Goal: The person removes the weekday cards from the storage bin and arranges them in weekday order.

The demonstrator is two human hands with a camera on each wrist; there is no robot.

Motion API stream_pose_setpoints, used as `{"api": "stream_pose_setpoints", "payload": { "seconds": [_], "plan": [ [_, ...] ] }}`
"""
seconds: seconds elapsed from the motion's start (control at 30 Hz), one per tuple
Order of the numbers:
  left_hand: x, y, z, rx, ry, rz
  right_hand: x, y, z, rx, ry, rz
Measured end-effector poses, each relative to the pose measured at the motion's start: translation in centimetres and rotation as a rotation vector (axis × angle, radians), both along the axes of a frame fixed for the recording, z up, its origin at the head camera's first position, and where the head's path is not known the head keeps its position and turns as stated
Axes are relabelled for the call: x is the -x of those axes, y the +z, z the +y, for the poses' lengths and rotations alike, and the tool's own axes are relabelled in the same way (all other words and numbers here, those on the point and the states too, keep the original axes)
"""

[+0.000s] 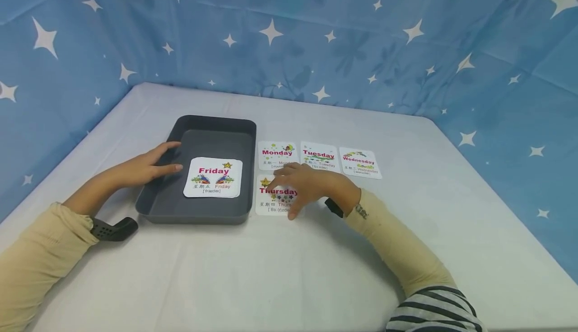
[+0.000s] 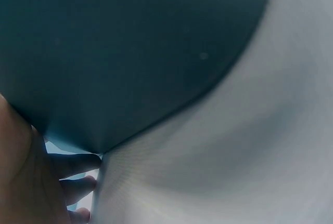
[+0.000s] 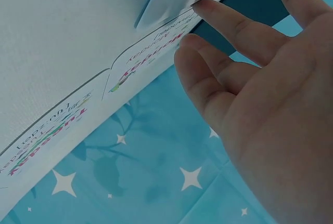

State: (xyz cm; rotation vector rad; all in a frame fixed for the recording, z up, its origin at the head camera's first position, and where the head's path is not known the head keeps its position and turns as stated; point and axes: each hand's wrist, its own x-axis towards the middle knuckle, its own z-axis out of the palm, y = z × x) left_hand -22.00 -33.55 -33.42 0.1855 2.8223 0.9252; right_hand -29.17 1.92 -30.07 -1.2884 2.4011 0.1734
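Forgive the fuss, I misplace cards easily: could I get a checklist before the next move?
1. Friday card face up in gray tray: ok.
2. Monday card, Tuesday card, Wednesday card in one row: ok.
3. Thursday card uncovered: not ok; right grip partly hides it.
4. Left grip at gray tray's left side: ok.
5. Friday card alone in gray tray: cannot tell whether others lie beneath.

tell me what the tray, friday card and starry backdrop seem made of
Tray: probably plastic, matte dark grey, judging by its smooth moulded-looking walls and rounded corners.
Friday card: likely stiff paper or thin cardboard, with crisp edges and a flat printed face; any coating is unclear.
Starry backdrop: seemingly fabric, softly sheened, given its creases and loose folds.
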Motion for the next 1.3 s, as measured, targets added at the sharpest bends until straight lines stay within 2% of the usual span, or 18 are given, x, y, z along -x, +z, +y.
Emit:
{"api": "stream_pose_setpoints", "payload": {
  "seconds": [0.17,0.33,0.4,0.5,0.63,0.77,0.87,0.97,1.1,1.3],
  "plan": [
    [0.0,0.2,0.0,0.007,-0.004,-0.002,0.5,0.0,-0.2,0.038,0.006,0.029],
    [0.2,0.4,0.0,0.009,-0.011,0.002,1.4,0.0,-1.3,0.171,-0.042,0.136],
    [0.3,0.4,0.1,0.007,-0.012,-0.003,1.8,-0.1,-2.1,0.231,-0.036,0.161],
    [0.3,0.2,0.1,0.006,-0.012,-0.014,2.2,0.1,-3.7,0.296,-0.004,0.155],
    [0.2,0.1,0.1,-0.002,-0.007,-0.009,2.4,1.2,-6.1,0.337,-0.008,0.119],
    [0.0,-0.2,-0.2,-0.006,-0.006,-0.005,1.9,1.6,-8.9,0.318,0.014,0.087],
    [0.0,-0.4,-0.1,-0.013,-0.006,-0.004,1.4,0.9,-10.6,0.264,0.058,0.023],
    [0.1,-0.5,0.1,-0.022,-0.009,-0.002,0.9,-0.1,-11.5,0.163,0.051,-0.027],
    [0.0,-0.4,0.0,-0.023,-0.007,0.004,0.7,-0.9,-12.2,0.073,0.022,-0.002],
    [-0.3,-0.3,-0.4,-0.026,-0.002,0.016,0.6,-0.9,-12.9,0.071,0.043,0.032]
  ]
}}
